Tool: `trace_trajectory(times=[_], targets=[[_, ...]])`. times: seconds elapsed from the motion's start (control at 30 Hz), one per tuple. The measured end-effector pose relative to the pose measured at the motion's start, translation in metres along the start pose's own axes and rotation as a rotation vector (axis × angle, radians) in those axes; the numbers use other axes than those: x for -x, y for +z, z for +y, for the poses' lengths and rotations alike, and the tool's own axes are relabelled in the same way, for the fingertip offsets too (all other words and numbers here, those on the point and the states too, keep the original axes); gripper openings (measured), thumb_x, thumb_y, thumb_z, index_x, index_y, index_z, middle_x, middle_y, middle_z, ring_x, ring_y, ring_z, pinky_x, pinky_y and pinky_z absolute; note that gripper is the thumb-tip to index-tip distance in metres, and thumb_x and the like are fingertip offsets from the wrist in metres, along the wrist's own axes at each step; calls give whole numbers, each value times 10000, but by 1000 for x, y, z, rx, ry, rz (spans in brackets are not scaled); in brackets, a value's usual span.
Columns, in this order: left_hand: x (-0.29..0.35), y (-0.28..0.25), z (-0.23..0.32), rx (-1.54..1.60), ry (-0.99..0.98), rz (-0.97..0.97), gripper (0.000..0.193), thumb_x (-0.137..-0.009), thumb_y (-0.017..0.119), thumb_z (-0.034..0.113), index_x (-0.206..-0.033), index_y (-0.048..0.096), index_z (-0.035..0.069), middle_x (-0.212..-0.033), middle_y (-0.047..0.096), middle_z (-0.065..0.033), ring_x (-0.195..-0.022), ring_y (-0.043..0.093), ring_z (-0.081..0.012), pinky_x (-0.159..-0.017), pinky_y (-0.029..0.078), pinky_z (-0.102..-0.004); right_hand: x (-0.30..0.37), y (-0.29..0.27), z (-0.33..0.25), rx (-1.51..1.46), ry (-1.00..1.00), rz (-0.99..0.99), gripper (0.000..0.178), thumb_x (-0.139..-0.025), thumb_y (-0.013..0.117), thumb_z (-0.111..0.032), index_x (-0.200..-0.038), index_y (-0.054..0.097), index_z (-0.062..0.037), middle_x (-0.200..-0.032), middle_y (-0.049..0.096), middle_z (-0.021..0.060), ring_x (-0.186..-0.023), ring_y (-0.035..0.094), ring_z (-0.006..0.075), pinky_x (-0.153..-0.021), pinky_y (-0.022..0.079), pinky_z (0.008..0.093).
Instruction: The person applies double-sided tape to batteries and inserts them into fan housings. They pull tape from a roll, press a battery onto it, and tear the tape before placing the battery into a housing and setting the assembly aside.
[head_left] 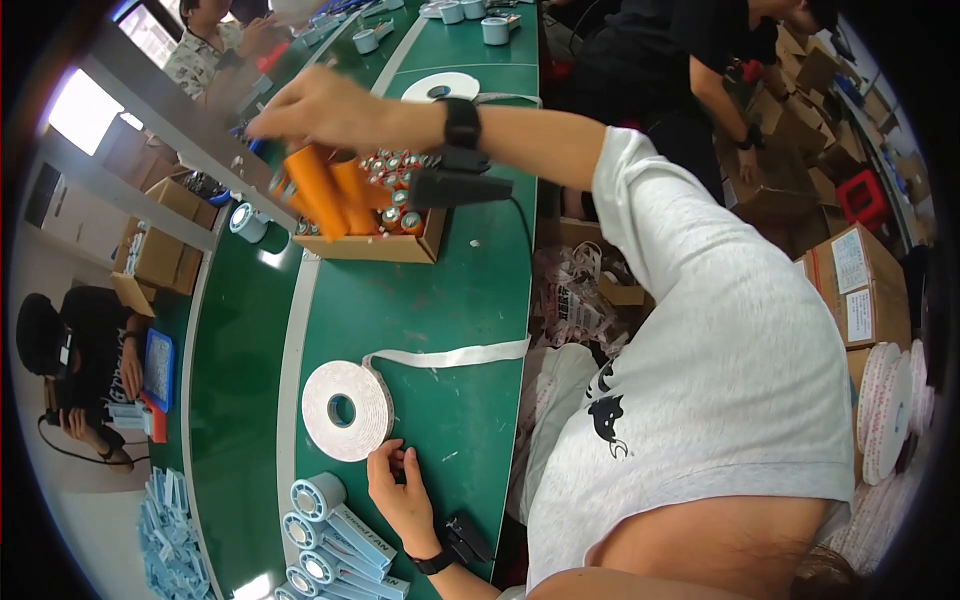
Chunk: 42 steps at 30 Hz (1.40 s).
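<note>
My right hand (325, 108), blurred by motion, is closed on orange cylindrical battery cells (322, 190) above a cardboard box (425, 243). More cells (405, 200) stand in that box, metal ends up. My left hand (402, 495) lies on the green table (440, 300) with fingers loosely bent and apart, nothing in them. Its fingertips are at the edge of a roll of white tape (347, 412), from which a strip (450, 354) runs to the table's edge. Several light-blue handheld fans (345, 530) lie beside this hand.
A second tape roll (440, 87) lies beyond the box. A black device (460, 188) with a cable hangs at my right wrist. Across a green strip, a co-worker (90, 370) sits near a blue tray (158, 365) and piled light-blue parts (172, 540). Cartons (860, 280) stand behind me.
</note>
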<state>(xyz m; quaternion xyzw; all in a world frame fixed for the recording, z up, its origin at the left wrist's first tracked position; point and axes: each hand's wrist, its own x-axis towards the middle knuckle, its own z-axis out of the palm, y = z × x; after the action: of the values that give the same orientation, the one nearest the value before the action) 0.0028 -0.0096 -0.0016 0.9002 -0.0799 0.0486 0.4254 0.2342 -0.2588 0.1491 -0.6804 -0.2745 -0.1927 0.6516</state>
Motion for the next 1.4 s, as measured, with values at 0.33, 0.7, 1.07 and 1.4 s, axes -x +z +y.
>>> trace_trajectory(times=[0.33,0.7,1.07,1.4], targets=[[-5,3,1,-15,-12,-17,119,-757,566,-14,-873,542,-13,-690,480,-48,-584,434,-121,-536,372,-237,54,29,78,478,-61,-497,392,-788,585,-358,-625,544,-4,-516,518,81,-487,530,197,-474,419,329],[-4,2,-2,-32,-1,-23,128,-747,571,-11,-873,545,-15,-708,480,-72,-594,459,-154,-542,388,-260,15,-30,121,1184,-374,-466,431,-834,458,-405,-710,589,-14,-576,567,136,-570,565,321,-544,465,395],[0,1,-6,-25,9,-12,128,-759,570,-9,-886,552,0,-684,489,-18,-573,419,-93,-521,357,-213,10,-27,121,1038,-421,-549,446,-846,437,-321,-564,570,-2,-580,567,147,-555,567,300,-535,460,396],[-1,1,-6,-33,10,-15,112,-761,572,6,-871,555,-9,-689,494,-55,-573,449,-131,-525,377,-246,-5,-34,115,851,-401,-435,348,-818,439,-222,-608,561,27,-565,554,153,-538,560,284,-541,447,370]])
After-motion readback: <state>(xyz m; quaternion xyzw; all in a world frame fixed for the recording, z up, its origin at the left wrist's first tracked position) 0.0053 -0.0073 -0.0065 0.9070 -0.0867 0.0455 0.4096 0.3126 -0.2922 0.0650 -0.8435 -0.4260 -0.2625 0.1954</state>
